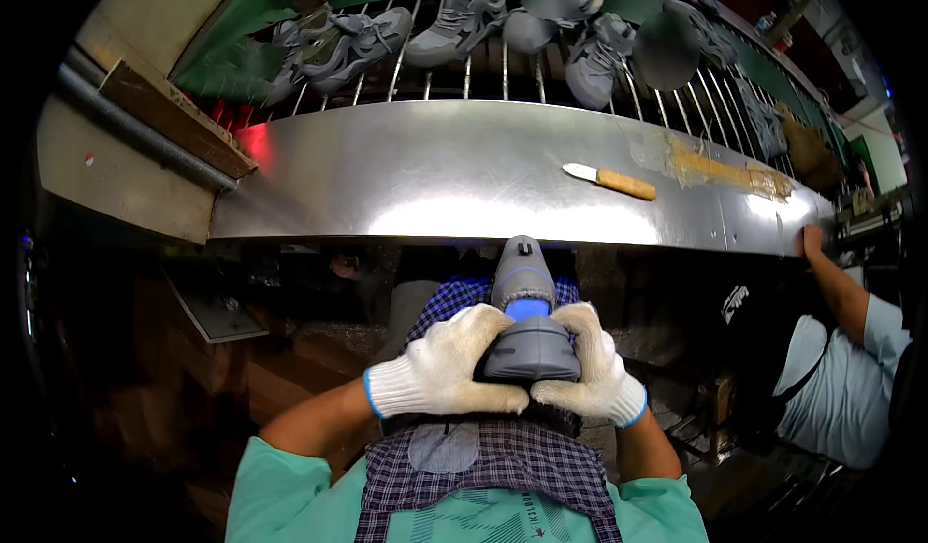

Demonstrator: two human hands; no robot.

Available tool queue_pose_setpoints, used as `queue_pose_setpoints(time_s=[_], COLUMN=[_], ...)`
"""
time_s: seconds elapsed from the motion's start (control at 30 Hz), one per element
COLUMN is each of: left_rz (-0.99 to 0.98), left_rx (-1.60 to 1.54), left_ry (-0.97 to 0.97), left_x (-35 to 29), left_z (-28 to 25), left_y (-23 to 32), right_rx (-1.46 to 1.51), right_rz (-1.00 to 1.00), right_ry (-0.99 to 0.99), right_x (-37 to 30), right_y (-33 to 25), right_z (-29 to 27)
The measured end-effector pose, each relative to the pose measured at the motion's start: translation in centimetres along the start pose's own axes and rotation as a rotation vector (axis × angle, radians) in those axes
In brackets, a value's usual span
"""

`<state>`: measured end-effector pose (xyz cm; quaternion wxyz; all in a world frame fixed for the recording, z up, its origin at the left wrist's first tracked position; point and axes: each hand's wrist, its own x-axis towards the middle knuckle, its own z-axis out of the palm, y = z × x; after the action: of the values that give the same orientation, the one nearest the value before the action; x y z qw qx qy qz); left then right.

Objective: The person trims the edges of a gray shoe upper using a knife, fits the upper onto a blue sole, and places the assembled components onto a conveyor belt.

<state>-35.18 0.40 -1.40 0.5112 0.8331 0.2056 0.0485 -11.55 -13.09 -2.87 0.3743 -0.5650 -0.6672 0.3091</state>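
Plaid apron (570,458) behind, gloved hands (449,359) (594,364) clasp a shoe (532,348).

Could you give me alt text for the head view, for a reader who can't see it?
The white-gloved left hand and white-gloved right hand hold a grey-and-blue shoe between them. Beyond, a short-bladed, wooden-handled knife lies on a shiny metal ledge; behind that, grey lace-up shoes sit on metal bars.

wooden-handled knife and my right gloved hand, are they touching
Apart. The head view shows the knife lying on the metal ledge, the right gloved hand off its near edge, bare metal and dark space between them.
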Motion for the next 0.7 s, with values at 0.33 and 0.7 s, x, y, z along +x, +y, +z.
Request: queue_pose_setpoints(time_s=[0.33,0.7], left_rz=[0.213,0.061], left_rx=[-0.298,-0.372], left_ry=[0.456,0.42], left_x=[1.9,2.6], left_z=[5.1,5.0], left_y=[-3.6,-5.2], right_rx=[0.245,0.287], right_rz=[0.225,0.281], right_ry=[0.057,-0.023], right_x=[1.5,2.8], right_y=[2.1,4.2], right_z=[-0.2,-0.8])
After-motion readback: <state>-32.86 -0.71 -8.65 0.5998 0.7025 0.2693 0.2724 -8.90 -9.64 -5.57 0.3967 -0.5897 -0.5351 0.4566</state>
